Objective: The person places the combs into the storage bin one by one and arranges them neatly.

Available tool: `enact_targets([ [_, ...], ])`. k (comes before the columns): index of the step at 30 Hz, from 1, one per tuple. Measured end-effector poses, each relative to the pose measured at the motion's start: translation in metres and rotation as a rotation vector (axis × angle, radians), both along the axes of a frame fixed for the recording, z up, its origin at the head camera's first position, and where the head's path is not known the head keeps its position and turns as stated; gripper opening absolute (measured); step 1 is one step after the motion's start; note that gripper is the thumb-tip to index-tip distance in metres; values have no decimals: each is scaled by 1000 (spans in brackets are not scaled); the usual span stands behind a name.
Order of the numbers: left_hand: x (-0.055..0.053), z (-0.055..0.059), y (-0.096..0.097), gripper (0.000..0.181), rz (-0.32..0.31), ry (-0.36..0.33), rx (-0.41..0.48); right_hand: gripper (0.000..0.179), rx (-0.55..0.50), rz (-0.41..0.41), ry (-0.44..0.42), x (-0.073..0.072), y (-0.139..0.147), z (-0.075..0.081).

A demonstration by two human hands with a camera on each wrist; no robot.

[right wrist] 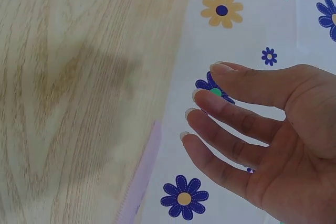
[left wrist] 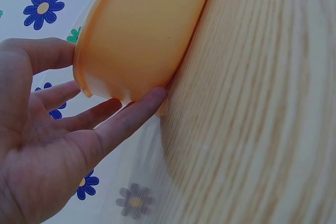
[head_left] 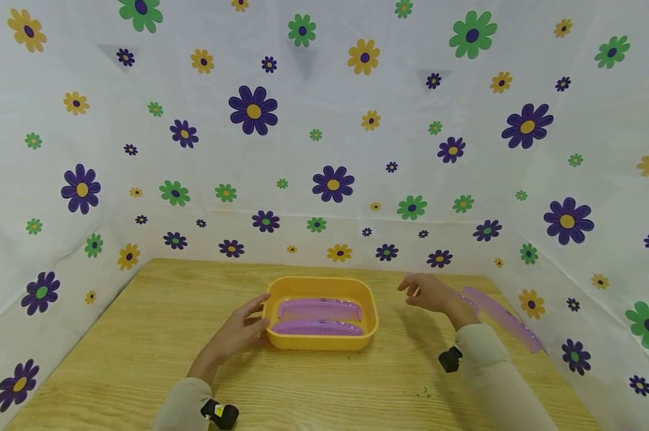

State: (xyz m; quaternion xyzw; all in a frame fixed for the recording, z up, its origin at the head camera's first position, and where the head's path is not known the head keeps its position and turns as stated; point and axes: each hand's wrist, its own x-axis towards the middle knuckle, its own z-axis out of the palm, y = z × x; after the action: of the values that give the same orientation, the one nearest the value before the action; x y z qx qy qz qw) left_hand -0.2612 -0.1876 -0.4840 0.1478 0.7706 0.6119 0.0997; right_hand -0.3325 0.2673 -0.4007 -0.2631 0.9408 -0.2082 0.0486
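My left hand (head_left: 240, 329) rests its fingers against the left end of a yellow plastic basin (head_left: 324, 343). In the left wrist view, the fingertips (left wrist: 157, 95) touch the basin's outer wall and its rim, and the fingers are mostly straight. Inside the basin lie two purple combs, a rear comb (head_left: 319, 309) and a front comb (head_left: 318, 327), side by side. To the right of the basin my right hand (head_left: 429, 292) hovers, fingers loosely bent, holding nothing. Behind its wrist shows part of another purple comb (head_left: 469, 302), mostly hidden by the hand.
One more purple comb (head_left: 508, 320) lies slanted along the right edge of the wooden table (head_left: 314, 389). White sheeting (head_left: 324, 143) printed with flowers encloses the back and both sides. Small dark specks (head_left: 424, 392) mark the table front right.
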Motion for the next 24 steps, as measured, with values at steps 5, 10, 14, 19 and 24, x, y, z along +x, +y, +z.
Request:
enact_targets([
  [5,0,0,0,64,-16,3,17,29,35,-10,-4,-1,6,-3],
  [10,0,0,0,64,-16,3,16,29,42,-20,15,-2,13,-5],
  [14,1,1,1,64,-12,2,12,28,44,-42,19,-3,19,-6],
  [19,1,1,1,64,-9,2,9,28,34,-49,29,-5,26,-10],
  [24,0,1,0,64,-7,3,6,28,23,-46,57,-7,33,-16],
])
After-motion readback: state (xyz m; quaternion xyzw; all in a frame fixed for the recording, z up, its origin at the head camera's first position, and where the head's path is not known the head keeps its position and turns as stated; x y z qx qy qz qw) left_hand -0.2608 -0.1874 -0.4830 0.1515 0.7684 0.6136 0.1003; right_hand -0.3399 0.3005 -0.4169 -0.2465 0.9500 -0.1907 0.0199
